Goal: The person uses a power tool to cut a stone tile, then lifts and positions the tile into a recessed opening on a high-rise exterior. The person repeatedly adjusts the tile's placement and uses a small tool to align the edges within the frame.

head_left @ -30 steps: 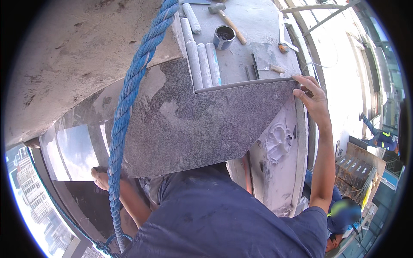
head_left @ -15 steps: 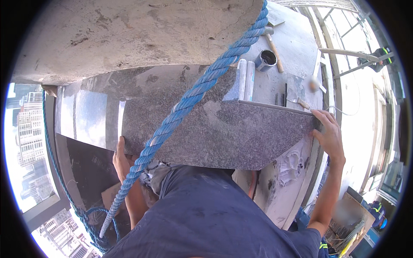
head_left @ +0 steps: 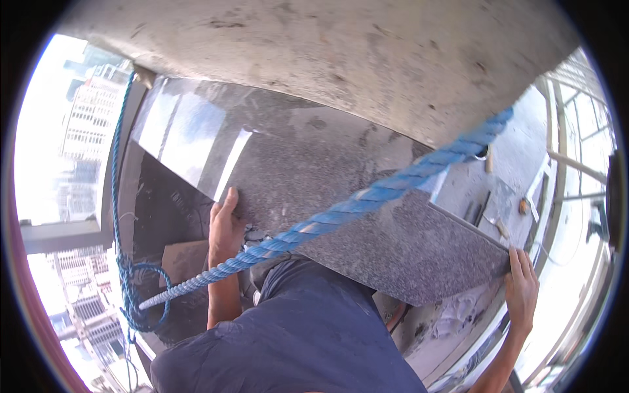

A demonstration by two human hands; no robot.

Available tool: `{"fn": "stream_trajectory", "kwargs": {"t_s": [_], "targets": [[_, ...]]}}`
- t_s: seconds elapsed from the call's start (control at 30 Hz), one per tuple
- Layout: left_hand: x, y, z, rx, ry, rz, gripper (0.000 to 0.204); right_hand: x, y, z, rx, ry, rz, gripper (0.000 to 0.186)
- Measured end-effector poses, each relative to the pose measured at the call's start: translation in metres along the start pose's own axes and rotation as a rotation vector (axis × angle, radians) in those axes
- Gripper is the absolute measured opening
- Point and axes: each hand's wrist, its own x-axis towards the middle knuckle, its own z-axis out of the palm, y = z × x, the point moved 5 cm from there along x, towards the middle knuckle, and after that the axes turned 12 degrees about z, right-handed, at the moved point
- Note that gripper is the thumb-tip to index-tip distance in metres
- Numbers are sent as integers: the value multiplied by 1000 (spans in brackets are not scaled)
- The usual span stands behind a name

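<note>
A long grey speckled stone slab, polished and reflecting light at its left end, lies across in front of me under a rough concrete overhang. My left hand grips its near edge left of my body, thumb on top and the other fingers partly hidden. At the slab's right end my right hand holds the corner, its fingers bent over the edge. A thick blue rope runs diagonally above the slab, hiding part of it. White paste-like mortar shows beneath the right end.
Overhead, the concrete overhang comes close. On the ledge at right are a flat metal blade tool and a wooden handle. A thinner rope hangs in loops at left, beside an open drop with buildings beyond.
My view has turned, so the slab slants down to the right and the overhang covers more. The rope now hides most of the dark pot. Both hands stay on the slab's edges.
</note>
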Motion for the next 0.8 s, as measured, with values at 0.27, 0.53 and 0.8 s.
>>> {"fn": "stream_trajectory", "kwargs": {"t_s": [0.27, 0.53, 0.8], "targets": [[-3, 6, -9, 202, -14, -6, 37, 13, 1, -1, 435, -174, 262, 81], [-1, -10, -19, 413, 47, 6, 64, 13, 40, 19, 297, -181, -8, 71], [-12, 4, -15, 382, -44, 12, 69, -3, -50, -54, 442, -305, 116, 66]]}}
